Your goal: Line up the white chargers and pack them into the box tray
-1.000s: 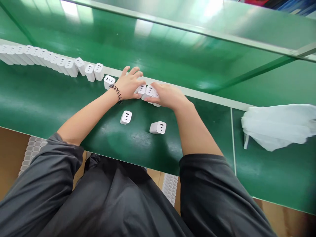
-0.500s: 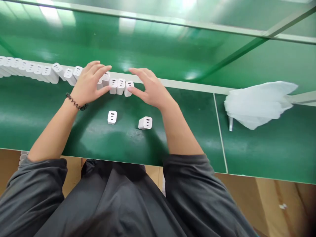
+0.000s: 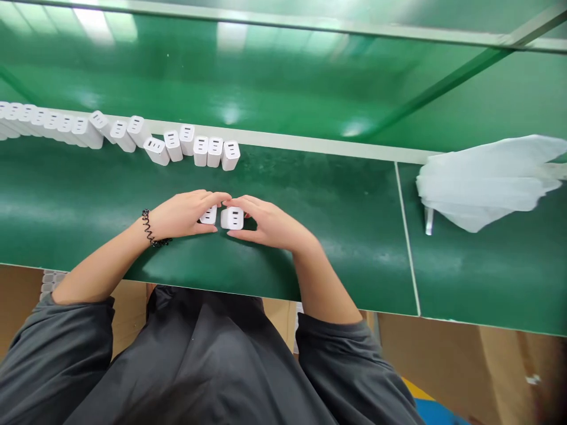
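Two white charger blocks lie side by side on the green belt close to me. My left hand, with a black coil band at the wrist, is closed round the left charger block. My right hand is closed round the right charger block, whose three slots face up. The two blocks nearly touch between my fingertips. Further back, a long row of white charger blocks stands along the pale rail, several of them tilted.
A crumpled white plastic bag lies on the belt at the right, past a thin white seam line. A glossy green upper shelf rises behind the rail. Brown floor and stacked white trays show below the belt's near edge.
Both hands left the row at the rail and came back toward me. Each closed on one of the two loose charger blocks and brought them together.
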Available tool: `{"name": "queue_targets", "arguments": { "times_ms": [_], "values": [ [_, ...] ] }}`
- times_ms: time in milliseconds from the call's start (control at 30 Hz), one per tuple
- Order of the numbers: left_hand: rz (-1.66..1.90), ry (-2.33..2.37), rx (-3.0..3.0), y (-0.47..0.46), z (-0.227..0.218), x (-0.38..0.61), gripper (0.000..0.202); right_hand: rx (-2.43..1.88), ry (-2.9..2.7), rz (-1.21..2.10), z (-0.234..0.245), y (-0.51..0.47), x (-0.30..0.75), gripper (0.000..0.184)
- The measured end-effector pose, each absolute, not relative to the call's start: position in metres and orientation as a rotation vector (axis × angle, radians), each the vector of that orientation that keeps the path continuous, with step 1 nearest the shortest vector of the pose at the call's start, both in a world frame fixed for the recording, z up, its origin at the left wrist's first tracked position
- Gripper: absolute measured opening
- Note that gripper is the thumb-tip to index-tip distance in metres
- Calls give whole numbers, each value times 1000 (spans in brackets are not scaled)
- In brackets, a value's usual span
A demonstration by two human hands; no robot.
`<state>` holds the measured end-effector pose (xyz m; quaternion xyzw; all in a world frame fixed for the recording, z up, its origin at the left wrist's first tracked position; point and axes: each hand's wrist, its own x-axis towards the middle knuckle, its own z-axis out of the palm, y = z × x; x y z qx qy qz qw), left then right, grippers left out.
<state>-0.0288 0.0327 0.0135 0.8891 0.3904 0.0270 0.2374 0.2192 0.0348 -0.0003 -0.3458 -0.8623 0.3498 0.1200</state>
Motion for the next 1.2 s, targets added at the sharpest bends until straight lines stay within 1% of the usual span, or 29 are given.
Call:
{"name": "queue_targets", "arguments": {
  "times_ms": [100,200,267,433,500,667,900,1033,1200],
  "values": [
    [289,1042,2395,27,0,-27,68,-968,-2401,939,-21,30,209,50],
    [398,977,2402,26,-14,-29,72,-902,-2325,892,-38,29,209,49],
    [431,930,2425,28,-20,-31,76,-857,-2309,886,-43,29,211,50],
    [441,854,2432,33,-24,-34,91,-731,-2337,925,-42,32,218,61],
    [412,857,2419,34,-22,-34,93,-728,-2335,933,-40,32,218,58],
    [417,867,2484,32,-23,-32,80,-732,-2312,881,-40,32,217,44],
    [642,799,2601,32,-26,-28,65,-734,-2275,767,-41,28,214,39],
    [688,784,2629,31,-23,-27,64,-726,-2264,709,-39,28,213,39],
    [608,794,2540,30,-21,-28,69,-739,-2279,693,-39,29,214,43]
  ]
}}
